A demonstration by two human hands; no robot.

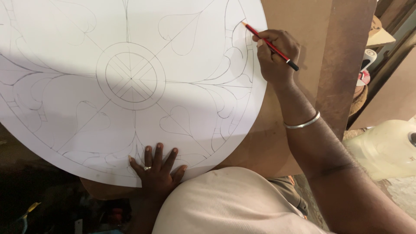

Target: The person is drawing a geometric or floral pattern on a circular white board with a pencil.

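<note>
A brown wooden board (299,17) carries the work, showing bare from 12 to 4 o'clock. Directly on it lies a large round white sheet (86,26) with a pencilled ornamental pattern: a central circle with crossed lines, heart shapes and curling leaves inside a double border. The sheet covers the board from centre to 9 o'clock, its edge overhanging at 6 o'clock. The left hand (157,173) presses flat on the sheet's rim at 6 o'clock.
</note>
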